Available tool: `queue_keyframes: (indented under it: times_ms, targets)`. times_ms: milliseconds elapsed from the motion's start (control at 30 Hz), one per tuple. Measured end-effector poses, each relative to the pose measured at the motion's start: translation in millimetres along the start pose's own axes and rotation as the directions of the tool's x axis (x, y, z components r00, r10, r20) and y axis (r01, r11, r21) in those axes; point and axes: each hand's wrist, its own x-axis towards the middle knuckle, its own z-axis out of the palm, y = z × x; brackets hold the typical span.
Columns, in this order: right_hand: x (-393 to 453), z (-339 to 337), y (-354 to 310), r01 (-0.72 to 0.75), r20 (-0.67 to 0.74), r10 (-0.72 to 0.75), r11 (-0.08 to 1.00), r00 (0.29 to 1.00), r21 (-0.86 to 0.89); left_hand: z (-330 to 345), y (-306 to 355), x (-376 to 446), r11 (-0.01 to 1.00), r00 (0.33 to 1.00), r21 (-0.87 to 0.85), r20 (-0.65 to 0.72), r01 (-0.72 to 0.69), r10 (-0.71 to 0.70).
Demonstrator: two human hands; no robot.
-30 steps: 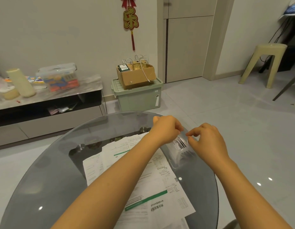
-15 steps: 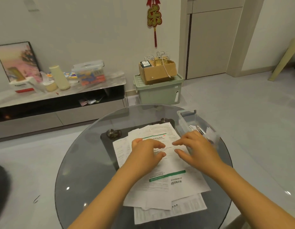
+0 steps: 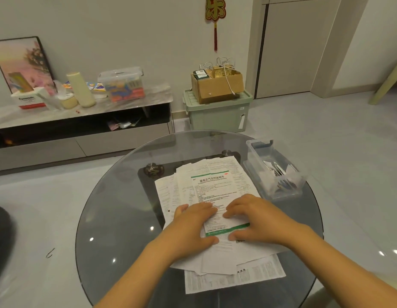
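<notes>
A loose stack of printed paper leaflets (image 3: 215, 183) lies on a round smoked-glass table (image 3: 117, 218). The top leaflet has a green band and Chinese print. My left hand (image 3: 190, 227) lies on the stack's lower left, fingers bent over the top sheet, thumb on the paper. My right hand (image 3: 255, 221) lies opposite it on the lower right, fingertips and thumb on the same sheet. A clear plastic box (image 3: 273, 170) with folded papers inside stands at the table's right edge.
Behind the table stand a green storage bin (image 3: 217, 114) with a cardboard box (image 3: 217, 85) on top, and a low TV cabinet (image 3: 82, 121) carrying a container, a cream bottle and a framed picture. Grey tiled floor surrounds the table.
Both hands left the clear box at the table's right and came down onto the leaflet stack. The view swung left and down.
</notes>
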Motion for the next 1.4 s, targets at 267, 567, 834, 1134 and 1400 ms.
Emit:
queue_keyframes:
  times_ms: [267, 567, 834, 1134, 1400]
  targets:
    - [-2.1, -11.1, -4.5, -0.012, -0.087, 0.026, 0.987, 0.996, 0.163, 0.5, -10.6, 2.6, 0.991, 0.993, -0.133, -0.121, -0.032, 0.016]
    - [-0.2, -16.2, -11.5, -0.07, -0.16, 0.174, 0.86, 0.972, 0.506, -8.8, -10.8, 0.2, 0.897, 0.986, -0.439, -0.123, 0.048, -0.113]
    - [6.3, -5.5, -7.4, -0.291, -0.113, 0.395, 0.816, 0.912, 0.499, 3.5, -9.4, 12.3, 0.788, 0.944, -0.608, -0.196, 0.096, -0.266]
    - [6.6, 10.9, -12.2, -0.313, -0.003, 0.329, 0.901, 0.944, 0.301, 18.7, -9.8, 19.6, 0.897, 0.967, -0.417, -0.13, 0.146, -0.218]
    - [2.0, 2.4, -1.3, -0.285, 0.091, 0.274, 0.946, 0.957, 0.156, 12.0, -17.7, 20.3, 0.92, 0.973, -0.376, -0.147, 0.11, -0.176]
